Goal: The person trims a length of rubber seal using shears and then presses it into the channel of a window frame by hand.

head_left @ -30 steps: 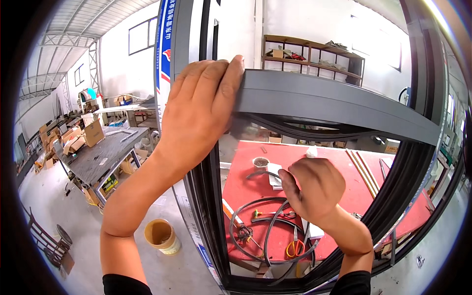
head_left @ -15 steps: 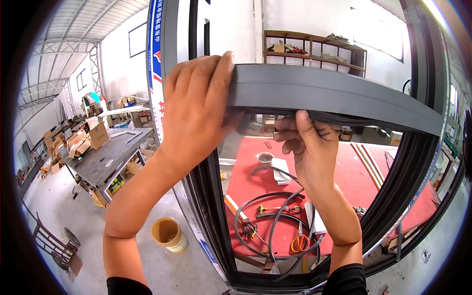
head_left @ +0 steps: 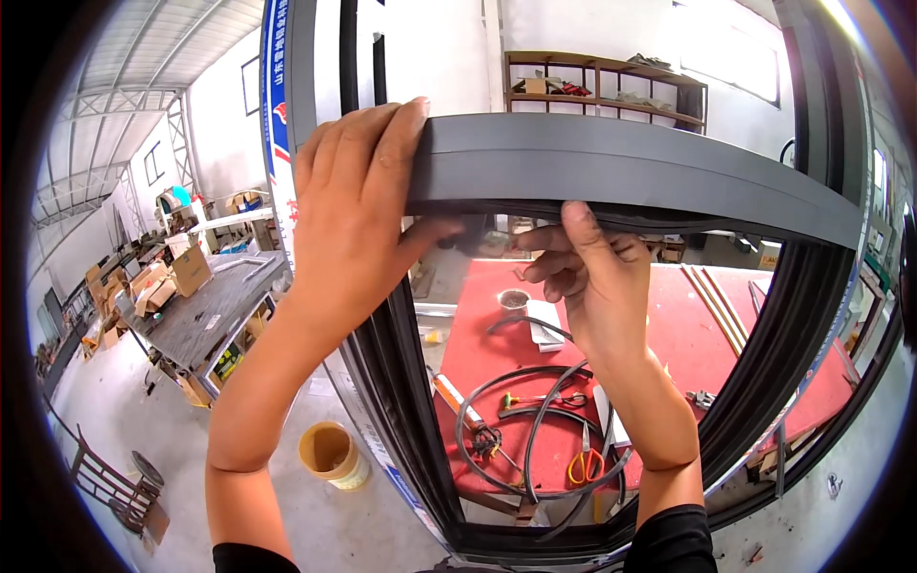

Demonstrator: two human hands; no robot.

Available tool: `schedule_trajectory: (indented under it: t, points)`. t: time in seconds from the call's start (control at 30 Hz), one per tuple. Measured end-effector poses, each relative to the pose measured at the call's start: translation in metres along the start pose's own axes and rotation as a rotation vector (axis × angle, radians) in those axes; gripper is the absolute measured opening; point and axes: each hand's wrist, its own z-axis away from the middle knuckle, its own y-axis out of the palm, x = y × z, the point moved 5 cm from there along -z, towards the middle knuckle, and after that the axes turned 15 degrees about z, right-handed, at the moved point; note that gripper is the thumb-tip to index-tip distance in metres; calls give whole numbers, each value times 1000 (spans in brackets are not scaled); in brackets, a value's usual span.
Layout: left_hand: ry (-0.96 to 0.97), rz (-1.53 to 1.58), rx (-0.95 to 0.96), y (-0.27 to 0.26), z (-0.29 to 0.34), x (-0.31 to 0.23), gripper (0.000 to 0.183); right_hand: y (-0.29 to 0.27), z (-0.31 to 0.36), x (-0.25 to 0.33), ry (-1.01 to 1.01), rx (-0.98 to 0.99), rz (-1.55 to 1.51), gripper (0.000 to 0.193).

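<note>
A grey metal crossbar (head_left: 621, 158) spans a tall dark window frame (head_left: 396, 411) in front of me. My left hand (head_left: 349, 215) is closed over the bar's left end, fingers lying across its face and up to the top edge, thumb stretched out below. Along the underside runs a black rubber strip (head_left: 683, 223), which sags a little towards the right. My right hand (head_left: 611, 286) is closed at this strip from below, its thumb pressed up against the bar's lower edge and its other fingers curled behind. Part of the strip is hidden by my right hand.
Through the frame shows a red table (head_left: 478, 329) with loops of black rubber strip (head_left: 535, 406), orange-handled scissors (head_left: 586, 465), a sealant tube (head_left: 455, 397) and a cup (head_left: 514, 300). A yellowish bucket (head_left: 331, 453) stands on the floor to the left, near a workbench (head_left: 181, 320).
The bar and both hands sit slightly further left in view. My left thumb has come out below the bar and now points towards the right hand. My right hand keeps its place beneath the bar.
</note>
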Motion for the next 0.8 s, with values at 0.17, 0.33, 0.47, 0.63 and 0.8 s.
schedule_trajectory:
  t: [0.17, 0.33, 0.47, 0.63, 0.8]
  points:
    - [1, 58, -1, -1, 1, 3, 77, -3, -2, -1, -57, 10, -14, 28]
    - [-3, 18, -46, 0, 2, 3, 73, 3, -4, 1, -82, 34, -16, 27]
    - [2, -6, -10, 2, -3, 0, 71, -1, -7, 0, -118, 28, 9, 29]
    - [36, 46, -57, 11, -11, -14, 72, 3, -5, 5, -114, 19, 7, 30]
    - [26, 19, -88, 16, -7, -11, 72, 0, -5, 5, -77, 48, -38, 32]
